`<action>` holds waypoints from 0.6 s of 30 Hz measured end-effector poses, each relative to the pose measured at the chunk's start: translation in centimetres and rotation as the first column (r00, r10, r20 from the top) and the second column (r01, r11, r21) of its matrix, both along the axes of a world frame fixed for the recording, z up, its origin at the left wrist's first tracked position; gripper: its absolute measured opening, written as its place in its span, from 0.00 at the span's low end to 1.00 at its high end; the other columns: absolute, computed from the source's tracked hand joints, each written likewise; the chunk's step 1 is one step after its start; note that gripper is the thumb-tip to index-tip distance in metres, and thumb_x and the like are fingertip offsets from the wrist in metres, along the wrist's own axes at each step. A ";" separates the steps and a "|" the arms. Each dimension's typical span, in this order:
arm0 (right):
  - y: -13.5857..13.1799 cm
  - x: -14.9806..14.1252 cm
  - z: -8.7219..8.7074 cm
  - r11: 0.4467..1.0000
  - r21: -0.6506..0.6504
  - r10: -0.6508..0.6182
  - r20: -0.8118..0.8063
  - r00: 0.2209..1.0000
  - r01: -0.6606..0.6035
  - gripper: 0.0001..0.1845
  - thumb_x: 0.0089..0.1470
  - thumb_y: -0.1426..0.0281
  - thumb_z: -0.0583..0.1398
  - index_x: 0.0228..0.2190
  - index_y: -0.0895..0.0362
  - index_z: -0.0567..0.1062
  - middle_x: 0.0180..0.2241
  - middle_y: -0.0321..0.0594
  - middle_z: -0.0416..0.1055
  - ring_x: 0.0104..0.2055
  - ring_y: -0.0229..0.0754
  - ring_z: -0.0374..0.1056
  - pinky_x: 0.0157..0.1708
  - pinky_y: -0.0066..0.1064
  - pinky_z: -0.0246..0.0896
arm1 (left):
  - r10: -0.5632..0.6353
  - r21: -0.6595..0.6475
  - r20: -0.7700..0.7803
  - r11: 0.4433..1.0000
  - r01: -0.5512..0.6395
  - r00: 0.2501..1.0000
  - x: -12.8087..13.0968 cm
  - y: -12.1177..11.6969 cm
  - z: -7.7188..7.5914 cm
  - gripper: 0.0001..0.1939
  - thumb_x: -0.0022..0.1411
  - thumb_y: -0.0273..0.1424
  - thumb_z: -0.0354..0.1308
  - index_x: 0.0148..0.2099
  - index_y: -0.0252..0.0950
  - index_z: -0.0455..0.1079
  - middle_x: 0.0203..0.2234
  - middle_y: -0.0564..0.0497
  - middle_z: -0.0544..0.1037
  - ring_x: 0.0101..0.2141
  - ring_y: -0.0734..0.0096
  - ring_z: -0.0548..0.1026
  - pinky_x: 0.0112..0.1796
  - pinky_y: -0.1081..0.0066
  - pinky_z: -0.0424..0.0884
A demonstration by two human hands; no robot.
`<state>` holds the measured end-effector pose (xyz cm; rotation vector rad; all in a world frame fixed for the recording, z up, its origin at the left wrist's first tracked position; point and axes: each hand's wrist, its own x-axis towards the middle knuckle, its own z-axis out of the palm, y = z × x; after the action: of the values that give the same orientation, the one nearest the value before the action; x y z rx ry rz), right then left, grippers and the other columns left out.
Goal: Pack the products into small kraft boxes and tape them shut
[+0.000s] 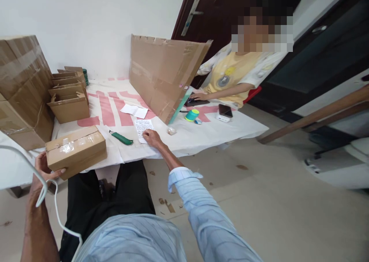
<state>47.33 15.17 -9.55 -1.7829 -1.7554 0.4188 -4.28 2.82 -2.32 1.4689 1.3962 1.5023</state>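
Note:
A small taped cardboard box (77, 151) rests at the table's front edge, its top flaps sealed with clear tape. My left hand (45, 167) grips its left end, thumb along the near side and fingers behind. To the right, my right hand (152, 137) is at a white sheet of printed labels (140, 127), fingers curled and pinching near its right edge. Whether one label is lifted between the fingertips cannot be made out. Between the box and the sheet lies a green utility knife (121, 137).
Large cartons (21, 89) and several open small boxes (70, 106) stand at the left. A big upright cardboard panel (164, 73) divides the table from a seated person (230, 77). A folded paper (134, 110), a tape roll (191, 115) and a phone (225, 110) lie rightward. A white cable (62, 219) crosses my left arm.

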 end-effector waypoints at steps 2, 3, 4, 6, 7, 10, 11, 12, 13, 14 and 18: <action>0.0 0.0 0.0 1.000 -0.006 0.008 0.012 1.000 -0.008 0.08 0.56 0.73 0.59 0.31 0.55 0.80 0.36 0.42 0.82 0.39 0.45 0.72 0.41 0.32 0.62 | 0.015 -0.036 0.048 0.999 -0.014 0.999 0.1 0.1 0.1 0.55 0.27 0.43 0.87 0.56 0.41 0.63 0.57 0.46 0.78 0.68 0.44 0.69 0.68 0.37 0.65; 0.0 0.0 0.0 1.000 -0.008 0.011 0.018 1.000 -0.011 0.08 0.55 0.73 0.59 0.31 0.55 0.80 0.36 0.42 0.82 0.39 0.45 0.72 0.40 0.32 0.62 | 0.025 -0.042 0.059 0.999 -0.022 0.998 0.2 0.1 0.2 0.55 0.25 0.43 0.87 0.55 0.41 0.63 0.57 0.47 0.78 0.68 0.43 0.69 0.67 0.36 0.65; 0.0 0.0 0.0 1.000 -0.011 0.012 0.024 1.000 -0.012 0.07 0.55 0.73 0.60 0.30 0.55 0.80 0.36 0.42 0.82 0.39 0.45 0.72 0.40 0.32 0.62 | 0.029 -0.045 0.061 0.999 -0.026 0.998 0.2 0.1 0.2 0.56 0.24 0.42 0.87 0.55 0.42 0.63 0.56 0.47 0.78 0.68 0.43 0.69 0.67 0.36 0.65; 0.1 0.0 -0.1 1.000 -0.016 0.012 0.033 0.999 -0.011 0.07 0.55 0.72 0.60 0.30 0.55 0.79 0.35 0.41 0.82 0.39 0.45 0.72 0.40 0.32 0.61 | 0.020 -0.047 0.058 0.999 -0.018 0.998 0.4 0.0 0.4 0.56 0.23 0.40 0.88 0.54 0.42 0.63 0.57 0.47 0.78 0.68 0.43 0.68 0.67 0.36 0.66; 0.2 0.0 -0.2 1.000 -0.019 0.009 0.037 0.999 -0.008 0.07 0.55 0.72 0.60 0.30 0.55 0.79 0.35 0.41 0.82 0.39 0.45 0.72 0.40 0.31 0.61 | 0.011 -0.047 0.055 0.999 -0.008 0.998 0.5 -0.1 0.6 0.56 0.23 0.39 0.88 0.54 0.42 0.63 0.57 0.47 0.78 0.68 0.43 0.68 0.67 0.36 0.66; 0.5 0.0 -0.3 1.000 -0.025 -0.018 0.045 0.999 0.019 0.06 0.55 0.72 0.60 0.33 0.55 0.79 0.35 0.41 0.81 0.38 0.44 0.71 0.39 0.32 0.60 | 0.010 -0.055 0.061 0.998 -0.007 0.998 0.8 -0.3 1.0 0.57 0.23 0.37 0.88 0.55 0.42 0.63 0.59 0.47 0.77 0.68 0.43 0.67 0.68 0.37 0.65; 0.5 0.1 -0.4 0.999 -0.022 -0.031 0.047 0.998 0.032 0.07 0.55 0.72 0.61 0.35 0.55 0.79 0.35 0.41 0.80 0.37 0.45 0.70 0.39 0.32 0.60 | 0.019 -0.060 0.064 0.998 -0.016 0.998 0.8 -0.4 1.1 0.57 0.23 0.36 0.88 0.55 0.42 0.63 0.59 0.47 0.77 0.68 0.44 0.67 0.68 0.38 0.65; 0.6 0.1 -0.4 0.999 -0.017 -0.043 0.049 0.998 0.044 0.09 0.55 0.72 0.61 0.38 0.55 0.79 0.35 0.41 0.80 0.37 0.45 0.70 0.38 0.32 0.59 | 0.027 -0.065 0.066 0.998 -0.023 0.997 0.9 -0.5 1.2 0.57 0.22 0.36 0.88 0.56 0.42 0.63 0.59 0.47 0.77 0.68 0.43 0.67 0.68 0.37 0.65; 0.6 0.1 -0.5 0.999 -0.008 -0.052 0.051 0.997 0.052 0.11 0.55 0.72 0.61 0.41 0.56 0.79 0.36 0.41 0.80 0.37 0.45 0.69 0.38 0.32 0.59 | 0.028 -0.068 0.065 0.997 -0.024 0.997 0.9 -0.5 1.2 0.57 0.22 0.36 0.88 0.56 0.41 0.63 0.59 0.47 0.77 0.68 0.43 0.68 0.67 0.37 0.65; 0.5 0.1 -0.5 0.998 0.001 -0.056 0.054 0.997 0.056 0.12 0.55 0.72 0.61 0.42 0.56 0.78 0.36 0.41 0.79 0.37 0.44 0.69 0.38 0.32 0.59 | 0.024 -0.069 0.061 0.997 -0.020 0.998 0.9 -0.5 1.1 0.58 0.22 0.36 0.88 0.56 0.42 0.63 0.59 0.47 0.77 0.68 0.44 0.68 0.67 0.37 0.66; -0.1 -0.2 -0.7 0.999 0.044 -0.033 0.072 0.997 0.030 0.08 0.58 0.71 0.60 0.38 0.55 0.78 0.37 0.40 0.78 0.38 0.44 0.69 0.40 0.32 0.59 | 0.010 -0.056 0.042 0.998 -0.008 0.999 0.4 -0.2 0.4 0.57 0.23 0.36 0.88 0.56 0.43 0.63 0.59 0.48 0.77 0.67 0.43 0.70 0.65 0.36 0.68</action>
<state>47.11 15.03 -10.24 -1.8135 -1.7701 0.3052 -3.90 2.66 -1.90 1.3908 1.4104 1.4794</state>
